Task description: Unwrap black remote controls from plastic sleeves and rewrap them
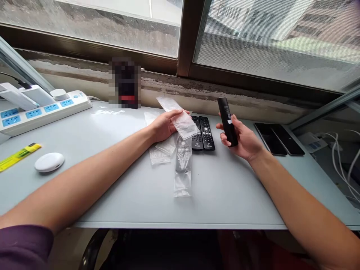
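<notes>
My left hand pinches a clear plastic sleeve between thumb and fingers, above the middle of the desk. In my right hand is a black remote control, held upright with its back and a small white label toward me. Two black remotes lie side by side on the desk between my hands, the left one partly covered by the sleeve. Nearer to me, another remote rests inside a clear bag. Crumpled clear sleeves lie beneath my left hand.
Two dark phones lie at the right, near white cables. On the left are a white power strip with plugs, a white oval case and a yellow packet. A window frame rises behind the desk.
</notes>
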The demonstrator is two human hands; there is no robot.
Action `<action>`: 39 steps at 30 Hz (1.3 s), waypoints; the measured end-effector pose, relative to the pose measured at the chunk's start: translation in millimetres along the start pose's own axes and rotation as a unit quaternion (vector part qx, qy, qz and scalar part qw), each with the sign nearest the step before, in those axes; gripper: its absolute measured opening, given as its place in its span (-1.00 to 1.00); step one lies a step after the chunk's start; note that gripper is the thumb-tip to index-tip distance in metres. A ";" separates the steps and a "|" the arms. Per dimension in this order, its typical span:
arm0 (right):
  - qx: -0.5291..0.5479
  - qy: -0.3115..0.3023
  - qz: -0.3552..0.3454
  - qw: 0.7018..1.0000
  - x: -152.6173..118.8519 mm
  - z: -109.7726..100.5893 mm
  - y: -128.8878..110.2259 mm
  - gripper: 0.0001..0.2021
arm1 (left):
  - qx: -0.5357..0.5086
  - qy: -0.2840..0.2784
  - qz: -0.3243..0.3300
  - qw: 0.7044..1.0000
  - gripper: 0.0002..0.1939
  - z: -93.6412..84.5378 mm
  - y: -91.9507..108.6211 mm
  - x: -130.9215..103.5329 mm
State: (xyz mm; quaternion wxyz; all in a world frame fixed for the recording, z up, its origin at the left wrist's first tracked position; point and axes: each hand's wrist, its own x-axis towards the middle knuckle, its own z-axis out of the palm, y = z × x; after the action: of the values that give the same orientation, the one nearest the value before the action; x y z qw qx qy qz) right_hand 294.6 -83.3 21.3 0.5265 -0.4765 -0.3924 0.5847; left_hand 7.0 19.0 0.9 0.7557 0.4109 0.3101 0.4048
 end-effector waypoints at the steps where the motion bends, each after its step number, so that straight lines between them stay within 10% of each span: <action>1: 0.005 -0.009 -0.002 1.000 0.4 0.4 -0.6 -0.68 | -0.002 0.000 -0.001 1.000 -0.76 -0.1 0.2 0.2; 39: 0.096 0.022 0.002 0.995 0.3 -0.1 -12.3 -0.84 | -0.021 -0.012 -0.012 1.000 -0.80 -0.2 0.2 1.2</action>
State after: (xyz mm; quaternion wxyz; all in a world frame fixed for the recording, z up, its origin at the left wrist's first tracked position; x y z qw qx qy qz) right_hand 297.7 -81.3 33.1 0.5773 -0.4369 -0.3217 0.6102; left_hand 7.3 20.2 0.9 0.7727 0.3962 0.2973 0.3970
